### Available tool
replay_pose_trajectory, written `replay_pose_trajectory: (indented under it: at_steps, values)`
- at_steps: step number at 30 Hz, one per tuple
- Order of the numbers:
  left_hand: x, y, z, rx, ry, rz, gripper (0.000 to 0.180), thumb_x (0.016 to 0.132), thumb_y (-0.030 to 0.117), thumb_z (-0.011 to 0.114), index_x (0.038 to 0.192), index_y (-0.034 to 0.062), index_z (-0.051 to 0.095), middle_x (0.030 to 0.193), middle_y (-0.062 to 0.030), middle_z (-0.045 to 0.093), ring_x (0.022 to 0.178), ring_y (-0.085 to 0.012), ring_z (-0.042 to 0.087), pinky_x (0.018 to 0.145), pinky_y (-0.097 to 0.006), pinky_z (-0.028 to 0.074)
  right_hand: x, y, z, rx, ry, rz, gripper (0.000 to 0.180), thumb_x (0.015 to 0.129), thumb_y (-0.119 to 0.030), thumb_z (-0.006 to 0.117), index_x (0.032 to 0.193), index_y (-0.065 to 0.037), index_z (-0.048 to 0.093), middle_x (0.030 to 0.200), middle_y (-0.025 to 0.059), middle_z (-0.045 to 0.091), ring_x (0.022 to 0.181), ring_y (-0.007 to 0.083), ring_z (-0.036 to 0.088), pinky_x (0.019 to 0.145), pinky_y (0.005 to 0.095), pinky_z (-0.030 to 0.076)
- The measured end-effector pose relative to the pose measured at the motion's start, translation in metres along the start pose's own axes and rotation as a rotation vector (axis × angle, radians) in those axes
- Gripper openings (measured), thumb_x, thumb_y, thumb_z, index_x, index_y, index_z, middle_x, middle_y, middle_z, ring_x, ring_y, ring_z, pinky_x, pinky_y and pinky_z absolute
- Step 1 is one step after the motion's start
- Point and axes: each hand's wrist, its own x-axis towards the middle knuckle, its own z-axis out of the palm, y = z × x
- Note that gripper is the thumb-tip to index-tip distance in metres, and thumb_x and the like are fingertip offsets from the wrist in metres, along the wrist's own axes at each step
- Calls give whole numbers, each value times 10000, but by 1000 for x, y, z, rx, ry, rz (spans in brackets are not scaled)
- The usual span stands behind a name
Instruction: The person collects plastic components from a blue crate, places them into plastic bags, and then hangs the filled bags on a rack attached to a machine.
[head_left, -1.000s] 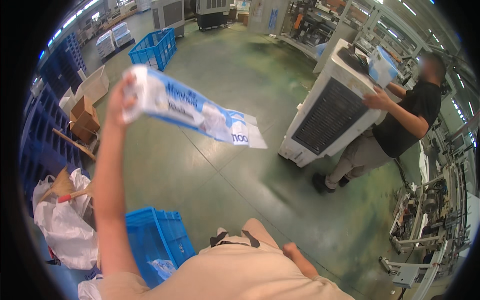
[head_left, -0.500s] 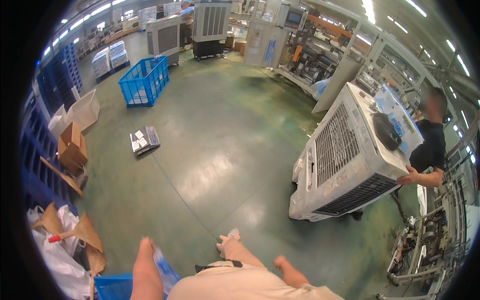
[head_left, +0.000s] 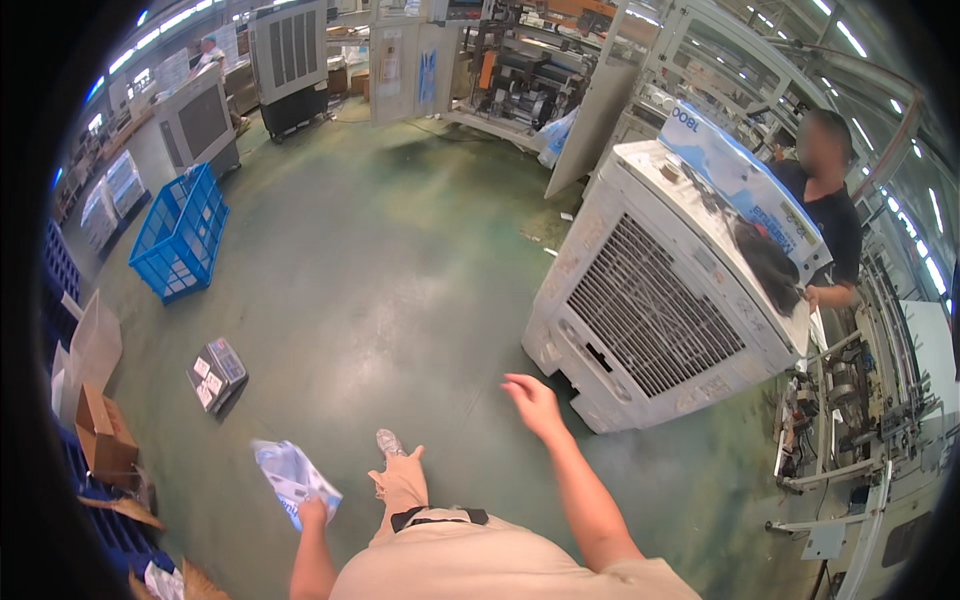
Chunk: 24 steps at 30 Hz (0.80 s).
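Toward seven o'clock, low in the view, the person's left hand [head_left: 313, 512] grasps a blue-and-white printed plastic sheet or bag [head_left: 293, 478] by its near edge, the rest hanging over bare floor with room all around it. The right hand [head_left: 532, 402], just below centre toward five o'clock, is unclenched and seems to hold nothing; it lies near the lower left corner of a large pale air cooler [head_left: 655, 320], and whether they touch cannot be told. That cooler closes off three o'clock; a co-worker [head_left: 825, 175] stands behind it at two, one hand at its edge, beside another blue-and-white printed pack [head_left: 750, 185] on top.

Open floor runs from centre up to twelve, bounded at nine by a blue crate [head_left: 182, 235] and between eight and nine by a small scale [head_left: 217, 375]. A brown carton [head_left: 105, 437] marks the rim at eight.

The floor [head_left: 380, 280] is glossy green with darker patches. Grey cooling units [head_left: 290, 60] stand toward eleven, and metal machinery [head_left: 520, 90] lines twelve.
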Motion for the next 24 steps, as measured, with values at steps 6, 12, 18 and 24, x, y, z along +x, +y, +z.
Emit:
replay_pose_trajectory:
  at_steps: [6,12,18,24]
  values:
    - [76,134,-23,-414,5,-300,176,768,208,528,726,49,590,668,-126,549,500,-237,510,363,-344,373,80,62,-62,59,674,-33,262,877,-148,523,1073,25,531,899,90,624,825,140,582,753,260,460]
    - [241,336,-16,-947,-161,-206,215,807,268,568,886,71,537,794,-49,516,526,-181,443,409,-296,361,189,45,-69,79,790,54,257,889,-117,492,1099,30,504,849,85,610,752,115,565,697,248,470]
    - [276,593,-3,-912,-525,-35,249,766,227,652,917,57,551,874,-45,527,610,-142,454,427,-258,375,275,66,16,156,649,267,208,888,-111,492,1060,0,527,795,66,623,617,89,552,553,204,442]
    - [361,710,41,-908,-645,-77,248,745,170,659,938,57,554,858,-55,557,656,-168,522,424,-255,393,432,108,35,63,452,403,190,867,-59,475,1024,13,554,791,92,637,659,130,600,577,238,479]
